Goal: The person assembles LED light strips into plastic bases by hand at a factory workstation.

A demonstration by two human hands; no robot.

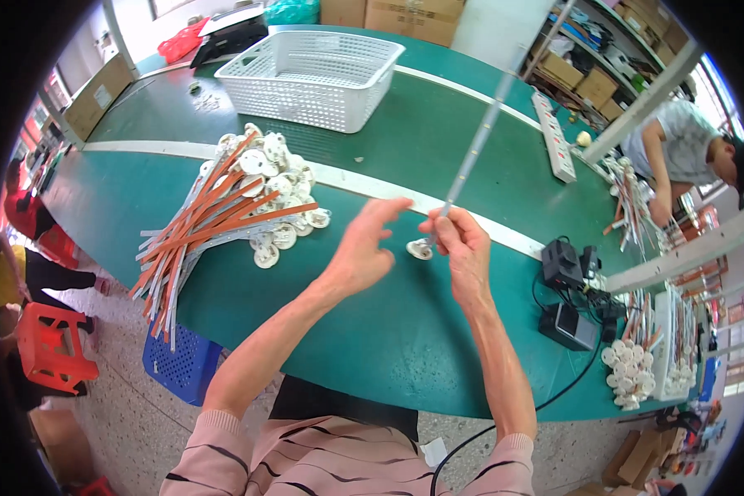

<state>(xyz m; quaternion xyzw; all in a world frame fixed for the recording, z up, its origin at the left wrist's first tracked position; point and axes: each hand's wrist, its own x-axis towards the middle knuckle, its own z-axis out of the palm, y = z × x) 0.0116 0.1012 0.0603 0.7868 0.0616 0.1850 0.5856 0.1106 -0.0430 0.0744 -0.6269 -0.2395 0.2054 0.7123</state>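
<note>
My right hand [465, 252] pinches a long pale strip [478, 145] with small yellowish dots near its lower end; it slants up and away across the table. Just below the fingers, a round white cap [420, 250] hangs at the bottom of the strip, apparently joined to it. My left hand [362, 250] is beside it on the left, fingers spread and holding nothing. Farther left lies a heap of similar round white caps [277, 178], with many orange-brown and whitish strips [202, 223] fanning out toward the table's near left edge.
A white perforated basket [310, 103] stands at the back. On the right are a power strip [554, 136], black boxy devices [566, 322] with a cable, and more white caps [628, 372]. A co-worker [678, 145] bends over strips at far right. Below left sits a blue crate [180, 364].
</note>
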